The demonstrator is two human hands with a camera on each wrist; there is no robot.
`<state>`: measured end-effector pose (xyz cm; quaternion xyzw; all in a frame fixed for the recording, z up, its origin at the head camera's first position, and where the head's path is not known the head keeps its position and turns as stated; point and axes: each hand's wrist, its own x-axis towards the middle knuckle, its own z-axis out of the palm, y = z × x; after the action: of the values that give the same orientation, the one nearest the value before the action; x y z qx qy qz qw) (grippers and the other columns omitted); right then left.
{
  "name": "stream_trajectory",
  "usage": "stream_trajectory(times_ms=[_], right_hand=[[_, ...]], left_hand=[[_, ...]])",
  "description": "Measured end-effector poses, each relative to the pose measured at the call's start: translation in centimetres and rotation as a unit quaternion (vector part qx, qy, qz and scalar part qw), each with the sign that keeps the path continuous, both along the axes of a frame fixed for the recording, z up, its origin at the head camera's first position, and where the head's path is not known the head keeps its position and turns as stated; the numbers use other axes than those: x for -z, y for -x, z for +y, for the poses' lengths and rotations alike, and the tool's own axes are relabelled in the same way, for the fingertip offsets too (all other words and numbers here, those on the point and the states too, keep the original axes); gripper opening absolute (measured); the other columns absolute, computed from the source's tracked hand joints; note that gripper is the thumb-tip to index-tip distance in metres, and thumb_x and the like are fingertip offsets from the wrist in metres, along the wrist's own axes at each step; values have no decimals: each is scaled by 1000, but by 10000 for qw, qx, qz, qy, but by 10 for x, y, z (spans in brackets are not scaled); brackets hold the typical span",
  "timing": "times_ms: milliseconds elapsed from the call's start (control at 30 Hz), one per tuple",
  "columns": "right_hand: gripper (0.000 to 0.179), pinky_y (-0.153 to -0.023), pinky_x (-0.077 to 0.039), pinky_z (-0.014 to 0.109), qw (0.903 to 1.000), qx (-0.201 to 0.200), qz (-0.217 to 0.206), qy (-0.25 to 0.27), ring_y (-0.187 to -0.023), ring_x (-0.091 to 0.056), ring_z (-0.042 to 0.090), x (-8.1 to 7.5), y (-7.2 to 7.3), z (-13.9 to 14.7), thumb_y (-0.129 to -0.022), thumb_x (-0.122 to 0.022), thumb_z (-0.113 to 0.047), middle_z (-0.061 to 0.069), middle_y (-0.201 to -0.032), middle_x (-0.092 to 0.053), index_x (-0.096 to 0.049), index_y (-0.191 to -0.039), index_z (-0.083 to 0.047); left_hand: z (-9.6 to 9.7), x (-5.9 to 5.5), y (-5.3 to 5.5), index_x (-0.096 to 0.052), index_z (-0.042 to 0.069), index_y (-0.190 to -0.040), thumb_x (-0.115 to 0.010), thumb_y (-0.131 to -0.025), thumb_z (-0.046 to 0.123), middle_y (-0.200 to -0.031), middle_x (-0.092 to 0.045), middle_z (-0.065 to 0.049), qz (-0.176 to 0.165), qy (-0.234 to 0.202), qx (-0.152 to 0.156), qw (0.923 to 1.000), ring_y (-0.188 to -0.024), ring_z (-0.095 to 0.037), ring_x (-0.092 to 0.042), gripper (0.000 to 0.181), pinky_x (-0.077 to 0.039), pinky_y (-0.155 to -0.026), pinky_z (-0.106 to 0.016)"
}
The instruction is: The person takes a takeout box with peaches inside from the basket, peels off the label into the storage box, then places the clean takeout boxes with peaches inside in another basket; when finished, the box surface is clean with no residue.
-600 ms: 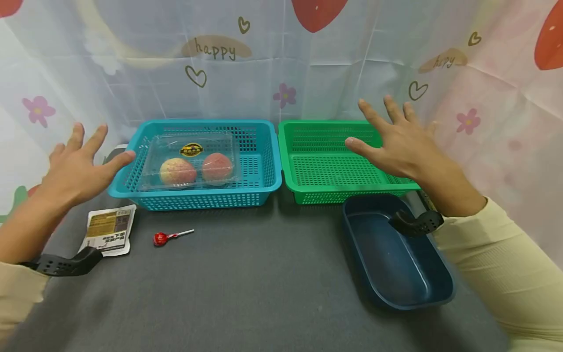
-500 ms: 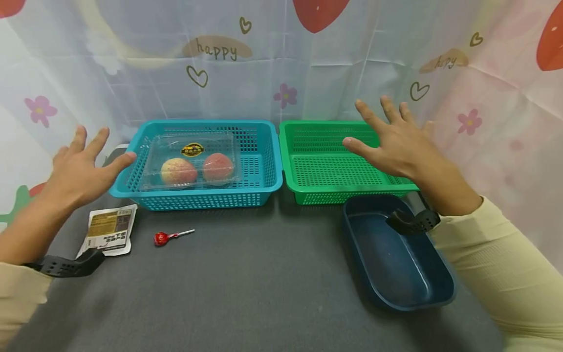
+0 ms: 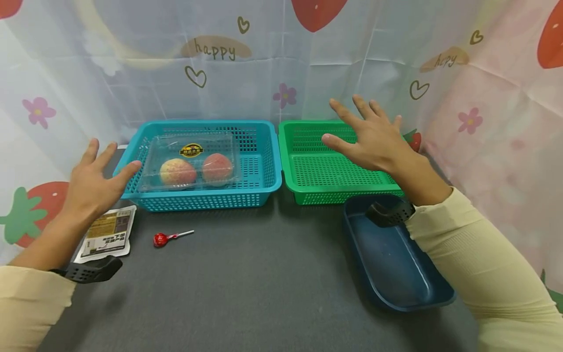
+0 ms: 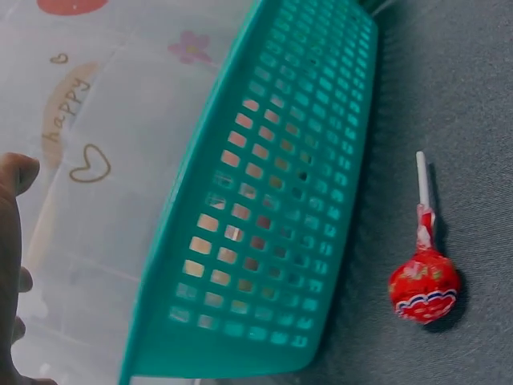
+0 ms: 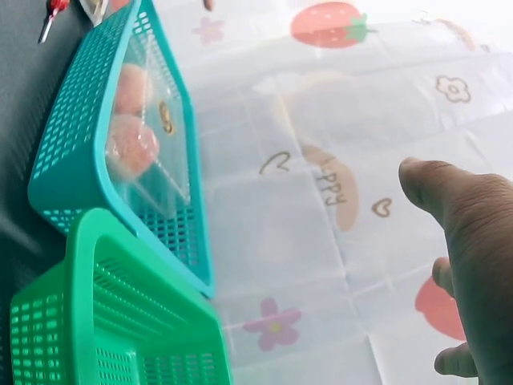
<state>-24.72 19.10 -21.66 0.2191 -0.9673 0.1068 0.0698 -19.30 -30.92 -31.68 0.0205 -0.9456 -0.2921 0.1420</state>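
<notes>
My left hand (image 3: 94, 185) hovers with spread fingers beside the left end of the blue basket (image 3: 202, 199), holding nothing. Inside that basket lies a clear plastic box (image 3: 193, 171) with two peaches, a yellowish-red peach (image 3: 178, 171) and a redder peach (image 3: 217, 167). Over the right part of the green basket (image 3: 343, 187), my right hand (image 3: 374, 139) is raised, fingers spread and nothing in it. A lollipop (image 3: 160, 239) in a red wrapper lies on the dark cloth, its white stick pointing right. Partly behind my left forearm is a white and brown packet (image 3: 107, 233).
A dark blue tub (image 3: 396, 264) stands at the right, partly under my right forearm. Both baskets stand side by side at the back, against a printed curtain (image 3: 325, 78). Dark grey cloth (image 3: 246, 283) covers the table.
My right hand has shifted left over the green basket. My left hand has moved slightly right and lower, nearer the blue basket. The objects stay where they were.
</notes>
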Motion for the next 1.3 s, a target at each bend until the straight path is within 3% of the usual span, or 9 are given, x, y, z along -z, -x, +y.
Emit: stream_trajectory(times_ms=[333, 600, 833, 1067, 1300], right_hand=[[75, -97, 4, 76, 9978, -461, -129, 459, -143, 0, 36, 6, 10, -15, -92, -37, -68, 10, -160, -5, -12, -155, -36], [74, -106, -1, 65, 9913, -883, -309, 927, -144, -1, 32, 18, 25, -26, -93, -40, -65, 10, -160, -8, -16, -155, -32], [72, -107, -6, 64, 9873, -932, -647, 1108, -144, -1, 28, 24, 32, -41, -93, -42, -63, 6, -160, -7, -17, -155, -36], [71, -108, -11, 62, 9829, -997, -964, 1209, -144, -3, 27, 30, 37, -56, -93, -43, -62, 5, -160, -6, -19, -155, -35], [71, -108, -13, 61, 9793, -1062, -1107, 1317, -144, -6, 25, 33, 38, -69, -94, -43, -61, 7, -159, -11, -21, -155, -33]], left_hand=[[-1, 21, 3, -23, 7, -153, -47, -97, 50, -159, 0, -15, 88, -173, 5, 9998, -139, -50, -5, 75, -20, -96, -74], [0, 34, 4, -24, 6, -152, -46, -97, 51, -160, -1, -13, -53, -325, 61, 9994, -141, -46, -2, 75, -10, -100, -74], [-3, 43, 5, -23, 9, -153, -45, -97, 53, -160, -2, -12, -264, -278, 217, 9990, -140, -48, -3, 75, -9, -99, -74], [-8, 51, 5, -24, 3, -152, -44, -98, 51, -159, -5, -15, -418, -277, 413, 9979, -139, -50, -5, 75, -10, -98, -75], [-10, 57, 7, -30, -7, -147, -47, -97, 52, -159, -7, -15, -331, -191, 257, 9989, -139, -48, -8, 79, -12, -100, -72]])
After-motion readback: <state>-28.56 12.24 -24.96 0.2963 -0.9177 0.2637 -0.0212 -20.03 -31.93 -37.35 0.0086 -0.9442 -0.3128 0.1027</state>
